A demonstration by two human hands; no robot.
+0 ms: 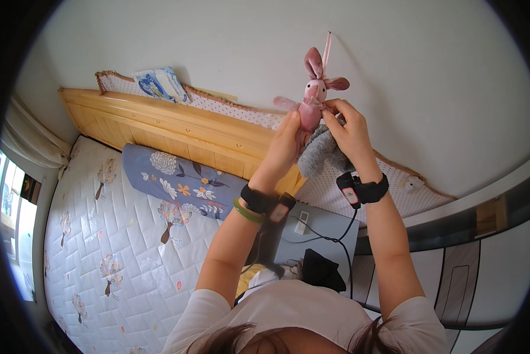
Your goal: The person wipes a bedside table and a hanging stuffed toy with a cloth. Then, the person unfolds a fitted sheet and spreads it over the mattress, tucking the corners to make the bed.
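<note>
A pink plush rabbit hangs against the wall by a pink ribbon from a small hook. My left hand grips the rabbit's lower side, with the thumb against its body. On the other side, my right hand pinches the rabbit near its neck and arm. A grey fluffy plush piece hangs below the rabbit between my hands; whether it joins the rabbit is hidden. Both wrists carry black straps with small devices, and a green bangle circles my left wrist.
Below my arms stand a wooden headboard, a patterned mattress and a blue floral pillow. A wipes packet rests on the dotted fabric behind the headboard. The bedside table holds a white remote, cables and a black cloth item.
</note>
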